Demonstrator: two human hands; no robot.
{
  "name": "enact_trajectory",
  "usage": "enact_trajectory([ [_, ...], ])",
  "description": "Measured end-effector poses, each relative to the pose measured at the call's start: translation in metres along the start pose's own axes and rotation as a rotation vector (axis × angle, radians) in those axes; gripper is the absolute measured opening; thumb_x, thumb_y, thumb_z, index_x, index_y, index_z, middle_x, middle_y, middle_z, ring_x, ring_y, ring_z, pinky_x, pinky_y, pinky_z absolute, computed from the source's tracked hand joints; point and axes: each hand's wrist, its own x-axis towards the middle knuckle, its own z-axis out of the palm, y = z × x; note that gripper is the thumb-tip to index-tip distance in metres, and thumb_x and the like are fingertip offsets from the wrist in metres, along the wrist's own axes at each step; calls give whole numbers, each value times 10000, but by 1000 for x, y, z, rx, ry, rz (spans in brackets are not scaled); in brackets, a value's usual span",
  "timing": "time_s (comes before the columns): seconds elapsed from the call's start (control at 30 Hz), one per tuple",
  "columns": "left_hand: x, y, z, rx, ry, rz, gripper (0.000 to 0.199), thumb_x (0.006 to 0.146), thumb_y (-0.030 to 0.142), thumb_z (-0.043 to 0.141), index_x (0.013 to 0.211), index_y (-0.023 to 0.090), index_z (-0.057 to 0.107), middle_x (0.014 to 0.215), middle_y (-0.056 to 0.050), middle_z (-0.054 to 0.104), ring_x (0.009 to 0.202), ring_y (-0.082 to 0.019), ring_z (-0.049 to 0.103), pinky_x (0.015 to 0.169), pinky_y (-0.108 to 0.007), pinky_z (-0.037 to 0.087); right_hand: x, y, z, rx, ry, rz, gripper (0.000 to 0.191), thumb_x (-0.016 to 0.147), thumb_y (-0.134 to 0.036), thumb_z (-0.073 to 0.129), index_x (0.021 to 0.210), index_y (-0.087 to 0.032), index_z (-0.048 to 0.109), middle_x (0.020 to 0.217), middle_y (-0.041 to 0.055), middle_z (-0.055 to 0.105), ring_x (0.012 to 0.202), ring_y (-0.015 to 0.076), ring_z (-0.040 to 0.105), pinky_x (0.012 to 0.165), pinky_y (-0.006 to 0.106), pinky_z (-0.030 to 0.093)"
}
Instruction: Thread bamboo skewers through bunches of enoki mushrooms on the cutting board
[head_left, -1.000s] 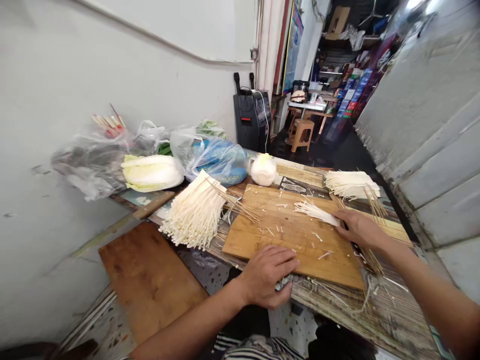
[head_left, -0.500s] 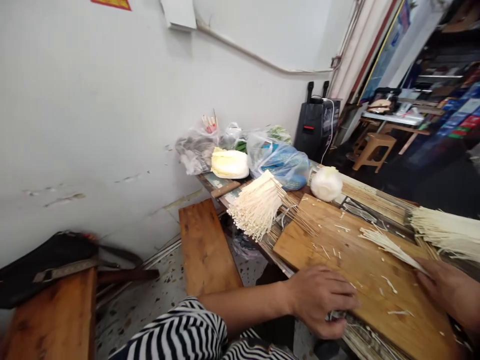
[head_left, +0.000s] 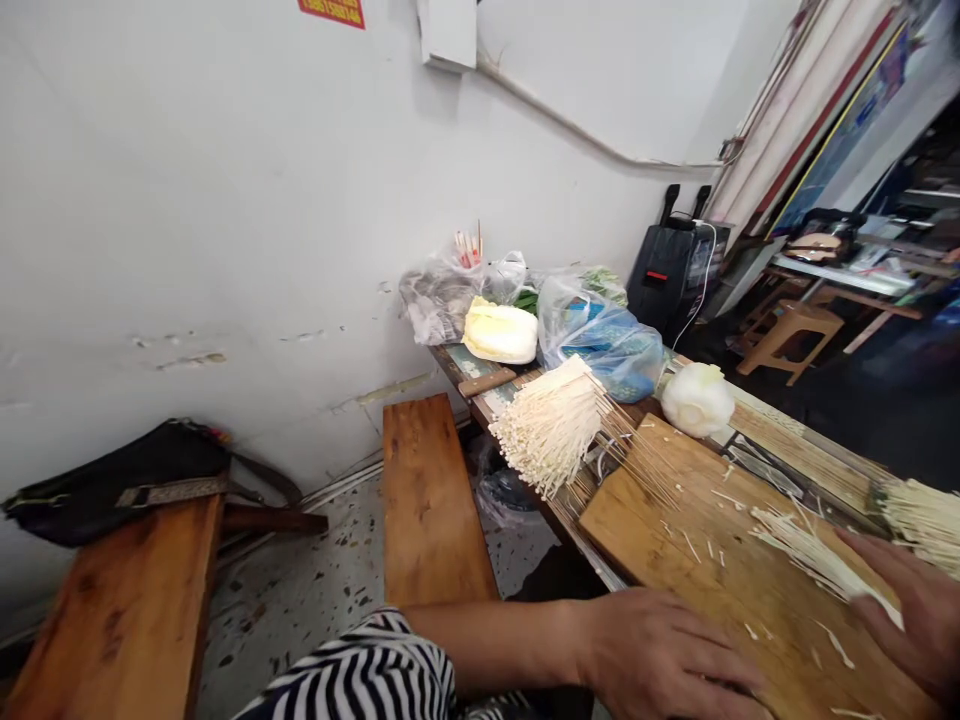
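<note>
A small bunch of enoki mushrooms lies on the wooden cutting board, its heads pointing to the upper left. Thumb and fingers of my right hand are around the cut end of this bunch. My left hand rests palm down at the board's near edge, fingers stretched out and loosely together, with nothing visible in it; the fingertips run to the bottom of the view. A fan of skewered enoki mushrooms lies across the board's far left corner, its bamboo sticks reaching over the wood. Mushroom scraps are scattered about.
Behind the board are a round white vegetable, a blue-filled plastic bag, a cut cabbage and a wooden handle. More enoki lies at right. A bench stands to the left.
The view has turned left, and the scene shifts right. My left hand's fingers have straightened over the board's edge. The small enoki bunch now lies lower, flatter on the board, at my right hand.
</note>
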Motion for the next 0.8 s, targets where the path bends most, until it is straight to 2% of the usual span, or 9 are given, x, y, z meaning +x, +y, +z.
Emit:
enact_trajectory([
  [0.1, -22, 0, -7, 26, 90, -87, 384, 834, 333, 463, 1043, 151, 729, 1146, -36, 706, 1005, -163, 670, 881, -268, 541, 59, -110, -14, 147, -262, 244, 433, 720, -636, 561, 969, -316, 714, 1041, 115, 709, 804, 285, 664, 777, 458, 496],
  [0.2, -50, -5, -9, 81, 225, -138, 356, 778, 306, 492, 1009, 142, 708, 1106, -52, 720, 979, -159, 678, 836, -266, 556, 122, -213, -5, 360, -397, 205, 548, 785, -678, 460, 877, -196, 703, 912, 113, 706, 693, 199, 610, 620, 328, 479],
  [0.3, -73, -6, -13, 120, 322, -182, 365, 739, 286, 508, 1036, 145, 667, 1117, -72, 711, 968, -157, 678, 845, -272, 555, 168, -274, 24, 189, -570, 193, 469, 824, -585, 485, 774, -159, 676, 768, 80, 684, 552, 134, 532, 492, 263, 361],
  [0.37, -85, -5, -19, 129, 380, -217, 388, 714, 266, 521, 1065, 144, 634, 1107, -86, 710, 955, -160, 678, 844, -277, 555, 183, -290, 44, -76, -653, 126, 329, 823, -432, 532, 714, -152, 665, 704, 74, 668, 542, 136, 526, 498, 264, 324],
  [0.4, -89, -4, -23, 130, 420, -231, 401, 703, 251, 529, 1078, 143, 618, 1096, -90, 711, 946, -160, 678, 836, -277, 556, 187, -294, 52, -186, -643, 89, 270, 819, -356, 532, 702, -150, 660, 710, 80, 668, 575, 149, 544, 513, 268, 316],
  [0.47, -94, -1, -31, 130, 513, -245, 420, 687, 217, 540, 1096, 139, 595, 1072, -89, 716, 926, -159, 680, 815, -271, 559, 185, -294, 61, -305, -529, 12, 222, 828, -262, 489, 738, -154, 662, 786, 92, 684, 689, 180, 585, 549, 274, 311],
  [0.6, -95, 1, -45, 149, 615, -274, 425, 693, 154, 533, 1114, 139, 582, 1041, -93, 721, 897, -154, 684, 801, -258, 563, 155, -284, 58, -254, -273, -126, 358, 913, -333, 364, 842, -184, 681, 814, 81, 700, 749, 207, 617, 585, 285, 342],
  [0.7, -91, 1, -53, 151, 634, -304, 424, 716, 119, 529, 1137, 132, 577, 1035, -109, 719, 899, -159, 685, 806, -260, 570, 120, -273, 45, -156, -38, -189, 425, 918, -429, 359, 962, -185, 704, 799, 83, 715, 700, 222, 643, 607, 303, 400],
  [0.8, -83, 2, -60, 137, 636, -327, 469, 746, 99, 527, 1214, 135, 546, 1065, -122, 708, 948, -173, 679, 829, -286, 575, 85, -266, 25, -64, 182, -222, 420, 909, -449, 405, 983, -173, 713, 826, 93, 728, 664, 215, 658, 615, 305, 444],
])
